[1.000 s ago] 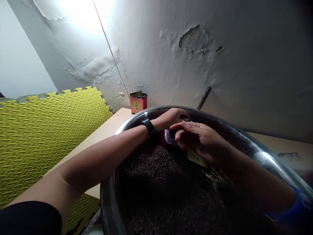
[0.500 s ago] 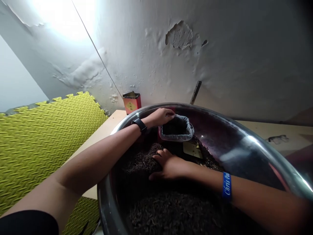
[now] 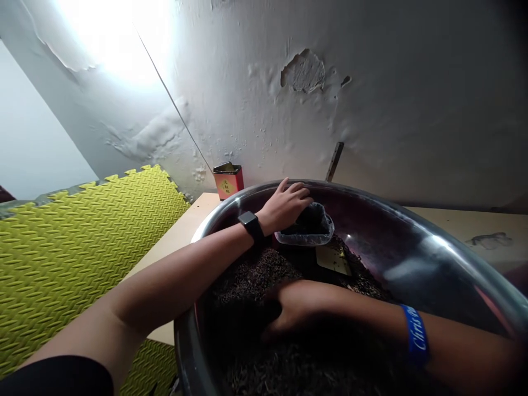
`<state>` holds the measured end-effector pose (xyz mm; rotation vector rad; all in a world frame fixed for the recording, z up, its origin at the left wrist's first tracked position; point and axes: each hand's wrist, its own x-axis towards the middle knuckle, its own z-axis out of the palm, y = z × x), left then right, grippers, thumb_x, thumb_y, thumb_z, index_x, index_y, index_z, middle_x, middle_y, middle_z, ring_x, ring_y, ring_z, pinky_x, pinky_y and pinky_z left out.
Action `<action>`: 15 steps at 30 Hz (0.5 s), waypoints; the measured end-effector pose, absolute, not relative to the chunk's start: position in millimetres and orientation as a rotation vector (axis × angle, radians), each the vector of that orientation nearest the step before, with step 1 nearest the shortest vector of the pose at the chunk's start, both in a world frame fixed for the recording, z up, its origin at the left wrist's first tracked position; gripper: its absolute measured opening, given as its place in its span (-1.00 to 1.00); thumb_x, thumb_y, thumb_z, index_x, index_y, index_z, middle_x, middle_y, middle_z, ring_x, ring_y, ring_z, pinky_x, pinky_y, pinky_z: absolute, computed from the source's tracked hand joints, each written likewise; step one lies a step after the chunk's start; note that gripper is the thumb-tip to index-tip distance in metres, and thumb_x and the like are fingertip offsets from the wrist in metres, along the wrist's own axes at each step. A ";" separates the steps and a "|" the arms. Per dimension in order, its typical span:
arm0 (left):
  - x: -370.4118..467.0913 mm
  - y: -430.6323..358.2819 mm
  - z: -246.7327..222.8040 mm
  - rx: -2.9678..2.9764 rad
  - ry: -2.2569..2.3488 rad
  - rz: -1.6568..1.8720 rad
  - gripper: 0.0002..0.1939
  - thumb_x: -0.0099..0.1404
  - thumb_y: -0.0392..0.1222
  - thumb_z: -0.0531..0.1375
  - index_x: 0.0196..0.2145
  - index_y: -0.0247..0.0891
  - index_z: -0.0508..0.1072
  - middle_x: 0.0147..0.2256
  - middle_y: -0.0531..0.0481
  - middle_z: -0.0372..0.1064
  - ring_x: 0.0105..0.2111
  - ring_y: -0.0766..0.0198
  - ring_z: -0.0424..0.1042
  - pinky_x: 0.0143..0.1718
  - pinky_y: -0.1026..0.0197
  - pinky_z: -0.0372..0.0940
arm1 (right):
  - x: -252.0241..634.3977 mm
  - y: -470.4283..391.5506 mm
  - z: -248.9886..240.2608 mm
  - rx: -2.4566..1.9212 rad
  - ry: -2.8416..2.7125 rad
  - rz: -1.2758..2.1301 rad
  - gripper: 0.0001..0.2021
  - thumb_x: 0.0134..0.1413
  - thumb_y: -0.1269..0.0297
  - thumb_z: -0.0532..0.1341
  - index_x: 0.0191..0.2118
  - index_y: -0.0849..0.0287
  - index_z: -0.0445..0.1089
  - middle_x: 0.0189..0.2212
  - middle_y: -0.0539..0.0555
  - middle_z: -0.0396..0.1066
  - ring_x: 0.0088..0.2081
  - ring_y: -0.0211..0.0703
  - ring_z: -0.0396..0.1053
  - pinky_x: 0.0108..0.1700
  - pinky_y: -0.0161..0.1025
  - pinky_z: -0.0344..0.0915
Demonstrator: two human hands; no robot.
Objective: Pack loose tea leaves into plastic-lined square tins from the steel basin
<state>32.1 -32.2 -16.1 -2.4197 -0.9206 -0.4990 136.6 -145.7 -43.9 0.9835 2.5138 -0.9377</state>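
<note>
One bag under left hand

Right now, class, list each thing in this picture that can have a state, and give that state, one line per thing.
Large round steel basin: heaped with dark loose leaves.
Small clear plastic-lined container: open, upright, holding dark leaves.
Left hand: gripping the container's rim.
Right hand: palm down, pressed into the leaves.
Red square tin: lid open, standing by the wall.

Basin right half open above leaves. Bag and left hand block far rim; tin stands beyond.
</note>
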 end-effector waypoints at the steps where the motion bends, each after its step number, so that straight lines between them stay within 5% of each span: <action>1: 33.7 -33.9 -17.5 -2.389 -0.917 -0.478 -0.64 0.35 -0.34 -0.03 0.05 -0.19 0.34 0.13 -0.07 0.21 0.20 0.12 0.04 0.25 -0.14 -0.21 | 136.3 -146.0 -41.6 1.019 2.506 -0.925 -0.35 -0.22 -0.18 0.26 -0.01 0.11 0.44 -0.11 0.17 0.47 -0.17 0.13 0.43 -0.18 -0.09 0.33; 5: 34.3 -36.5 -22.7 -2.316 -1.010 -0.455 -0.63 0.35 -0.34 -0.05 0.05 -0.20 0.33 0.16 -0.13 0.14 0.23 0.04 -0.05 0.23 -0.25 -0.25 | 141.7 -137.4 -20.3 1.040 2.627 -1.053 -0.50 -0.18 -0.04 0.29 -0.10 0.13 0.47 -0.15 0.09 0.48 -0.20 0.01 0.42 -0.17 -0.17 0.31; 10: 29.1 -36.4 -23.4 -2.283 -1.319 -0.484 -0.65 0.34 -0.28 -0.03 0.05 -0.33 0.28 0.00 -0.22 0.29 0.08 -0.03 0.17 0.16 -0.29 -0.10 | 169.0 -98.9 13.2 1.317 2.783 -1.008 -0.63 -0.05 -0.04 0.22 -0.28 0.17 0.48 -0.32 0.09 0.49 -0.27 -0.03 0.41 -0.25 -0.20 0.31; 15: 29.2 -43.3 -19.4 -2.333 -1.431 -0.394 -0.62 0.33 -0.24 -0.02 0.07 -0.40 0.25 -0.05 -0.27 0.32 0.00 -0.08 0.24 0.14 -0.33 -0.13 | 195.3 -55.8 3.0 1.872 3.192 -0.219 -0.60 0.04 0.01 0.19 -0.11 0.19 0.41 -0.16 0.16 0.45 -0.13 0.06 0.39 -0.06 -0.05 0.29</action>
